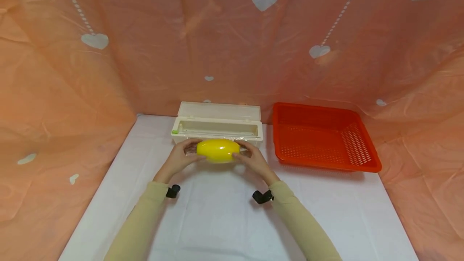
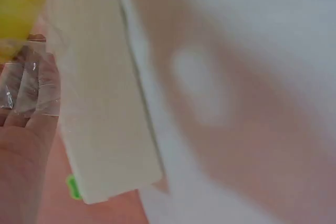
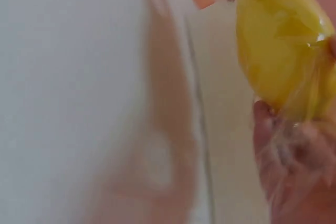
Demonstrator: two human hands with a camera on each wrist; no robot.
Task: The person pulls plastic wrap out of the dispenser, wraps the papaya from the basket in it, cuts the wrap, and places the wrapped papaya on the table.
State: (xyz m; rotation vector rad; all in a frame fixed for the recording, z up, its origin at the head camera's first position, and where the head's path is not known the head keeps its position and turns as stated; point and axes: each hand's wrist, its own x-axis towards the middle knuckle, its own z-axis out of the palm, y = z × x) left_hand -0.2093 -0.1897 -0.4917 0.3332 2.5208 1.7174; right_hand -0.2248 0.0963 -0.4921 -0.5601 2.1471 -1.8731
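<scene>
A glossy yellow oval object [image 1: 218, 150], its exact kind unclear, is held up between both hands. Thin clear plastic film [image 3: 310, 93] covers part of it and bunches in wrinkles near the fingers. My left hand [image 1: 180, 158] grips its left end, thumb in front and fingers behind. The right hand [image 1: 255, 159] holds the opposite end in the same way. Directly behind and below stands a white plastic-wrap dispenser box [image 1: 221, 140], lid raised, with a long slot and a small green piece [image 1: 175, 131] at its left end. In the left wrist view, film [image 2: 39, 82] stretches over the fingers.
An orange-red plastic basket [image 1: 326, 166] with perforated sides stands to the right of the dispenser. A white cloth [image 1: 217, 220] covers the table. Peach curtains with white hearts [image 1: 224, 43] enclose the back and sides. Black wrist cameras [image 1: 262, 197] sit on both wrists.
</scene>
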